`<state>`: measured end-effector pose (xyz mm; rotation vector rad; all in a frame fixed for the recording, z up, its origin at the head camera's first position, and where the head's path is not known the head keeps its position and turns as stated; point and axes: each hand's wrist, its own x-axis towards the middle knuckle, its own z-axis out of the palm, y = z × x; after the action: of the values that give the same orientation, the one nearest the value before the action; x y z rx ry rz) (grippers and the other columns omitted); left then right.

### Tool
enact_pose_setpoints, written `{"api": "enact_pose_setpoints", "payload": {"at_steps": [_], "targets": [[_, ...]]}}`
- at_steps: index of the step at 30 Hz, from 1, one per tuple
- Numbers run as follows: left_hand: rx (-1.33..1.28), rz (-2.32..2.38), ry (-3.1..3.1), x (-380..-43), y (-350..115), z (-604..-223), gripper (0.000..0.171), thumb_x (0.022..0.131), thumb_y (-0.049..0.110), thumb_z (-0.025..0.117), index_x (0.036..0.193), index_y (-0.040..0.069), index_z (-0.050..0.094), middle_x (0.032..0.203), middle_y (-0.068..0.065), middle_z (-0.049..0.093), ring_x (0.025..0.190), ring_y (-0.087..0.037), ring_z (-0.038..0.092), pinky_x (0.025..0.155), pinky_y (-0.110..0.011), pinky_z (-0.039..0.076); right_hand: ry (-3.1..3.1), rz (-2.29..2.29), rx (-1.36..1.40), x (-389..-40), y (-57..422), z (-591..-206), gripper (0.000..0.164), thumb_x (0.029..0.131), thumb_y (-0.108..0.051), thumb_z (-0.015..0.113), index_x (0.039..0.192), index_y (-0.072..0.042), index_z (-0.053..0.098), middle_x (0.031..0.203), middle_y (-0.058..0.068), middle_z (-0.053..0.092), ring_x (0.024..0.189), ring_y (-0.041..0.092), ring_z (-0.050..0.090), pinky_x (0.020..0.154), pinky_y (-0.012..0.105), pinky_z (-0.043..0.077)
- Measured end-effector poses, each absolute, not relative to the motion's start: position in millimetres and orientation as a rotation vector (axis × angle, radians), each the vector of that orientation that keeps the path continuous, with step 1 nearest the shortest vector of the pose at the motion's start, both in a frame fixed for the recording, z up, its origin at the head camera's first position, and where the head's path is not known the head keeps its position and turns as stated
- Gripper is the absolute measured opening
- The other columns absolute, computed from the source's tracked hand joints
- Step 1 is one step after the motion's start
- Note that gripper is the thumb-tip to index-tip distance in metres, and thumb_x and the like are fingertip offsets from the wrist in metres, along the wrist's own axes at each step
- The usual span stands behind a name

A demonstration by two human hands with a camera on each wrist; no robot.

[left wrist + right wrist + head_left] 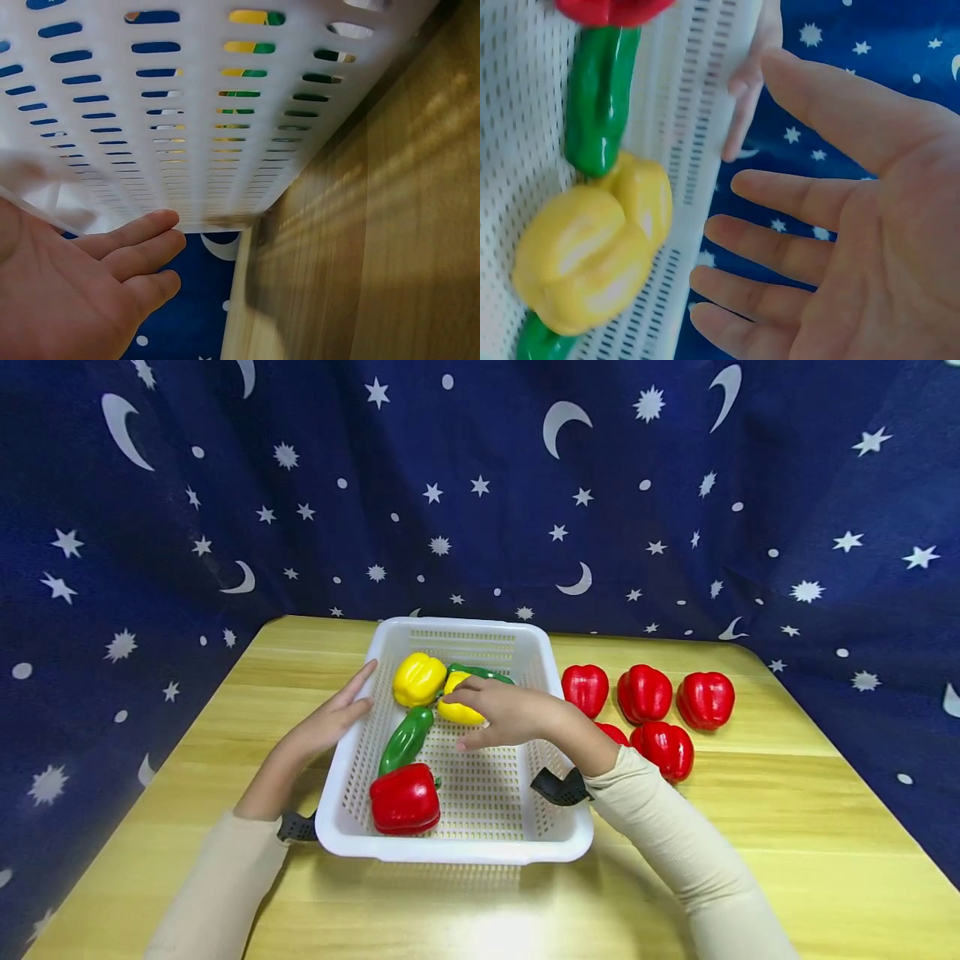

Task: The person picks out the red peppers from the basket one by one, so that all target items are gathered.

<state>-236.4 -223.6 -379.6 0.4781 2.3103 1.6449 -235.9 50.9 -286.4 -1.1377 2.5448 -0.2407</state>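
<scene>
A white plastic basket [457, 852] with slotted walls stands on the table. Beside its left wall is my left hand [330, 722], fingers straight along the outside and the thumb at the rim. My right hand [512, 710] hovers over the basket with spread fingers and an empty palm [885, 255]. Under it lies a yellow bell pepper [459, 711], partly hidden in the head view. Another yellow bell pepper [418, 679] sits to its left. A long green pepper [406, 741] lies nearer, touching a red bell pepper [405, 799]. A second green pepper [480, 673] is behind the yellow ones.
Right of the basket, several red bell peppers [645, 693] are grouped on the wooden table [787, 827]; my right forearm partly covers one. A dark blue curtain [480, 552] with moons and stars hangs behind the table. Black straps [558, 787] show at both wrists.
</scene>
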Motion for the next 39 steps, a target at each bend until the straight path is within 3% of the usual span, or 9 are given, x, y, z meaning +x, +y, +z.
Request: {"api": "enact_pose_setpoints", "payload": {"at_steps": [24,32,39], "targets": [[0.464,1.61,2.335,-235,-222,-378,0.061,0.098,0.017,0.028,0.147,0.028,-0.007,0.152,-0.021,0.006,0.108,-0.049,0.051,0.067,-0.044,0.057,2.157,0.067,-1.289,-222,22,-313,0.064,0.085,-0.04,0.06,0.139,-0.011,0.039,0.141,0.005,0.043,0.13,0.017,0.038,0.11,0.032,0.031],[0.468,1.61,2.336,-235,-222,-379,0.061,0.098,0.016,0.028,0.147,0.028,-0.007,0.152,-0.021,0.006,0.108,-0.049,0.051,0.067,-0.044,0.057,2.158,0.114,-1.271,-217,23,-313,0.059,0.085,-0.041,0.06,0.132,-0.007,0.047,0.135,0.006,0.048,0.124,0.018,0.044,0.108,0.031,0.035],[0.467,1.61,2.337,-234,-222,-379,0.061,0.098,0.017,0.028,0.147,0.028,-0.007,0.152,-0.022,0.007,0.11,-0.05,0.049,0.068,-0.045,0.057,2.099,0.024,-1.308,-215,16,-317,0.066,0.083,-0.038,0.061,0.139,-0.012,0.038,0.133,0.002,0.049,0.119,0.013,0.047,0.103,0.029,0.039]]}}
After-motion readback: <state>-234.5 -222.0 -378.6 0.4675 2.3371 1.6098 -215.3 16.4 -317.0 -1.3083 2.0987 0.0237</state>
